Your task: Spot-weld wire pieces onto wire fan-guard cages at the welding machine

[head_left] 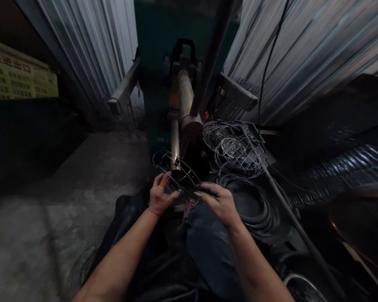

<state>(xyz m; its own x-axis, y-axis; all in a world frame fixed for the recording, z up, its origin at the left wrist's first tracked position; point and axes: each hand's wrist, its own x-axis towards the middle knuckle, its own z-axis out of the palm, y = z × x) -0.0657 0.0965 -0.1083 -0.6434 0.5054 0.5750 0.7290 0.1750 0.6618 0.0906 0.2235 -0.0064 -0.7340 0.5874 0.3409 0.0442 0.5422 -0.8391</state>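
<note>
A frame of bent thin metal wire (191,170), with curved loops and crossing rods, is held up between my two hands. My left hand (160,196) is closed around its left side, with an orange wrap (164,180) on one finger. On the right side, my right hand (219,202) pinches the wire between thumb and fingers. Just beyond my hands, the frame sits around or against the tip of the lower brass-coloured arm (175,140) of a green machine (156,84). Above it is a thicker metal cylinder (186,98). Dimness hides the exact contact there.
Several round wire pieces (239,153) are piled to the right, above a coil of wire rings (264,209). A long metal bar (290,205) runs beside them. Wooden arms (126,90) jut out from the machine's sides. A yellow crate (22,75) stands at far left.
</note>
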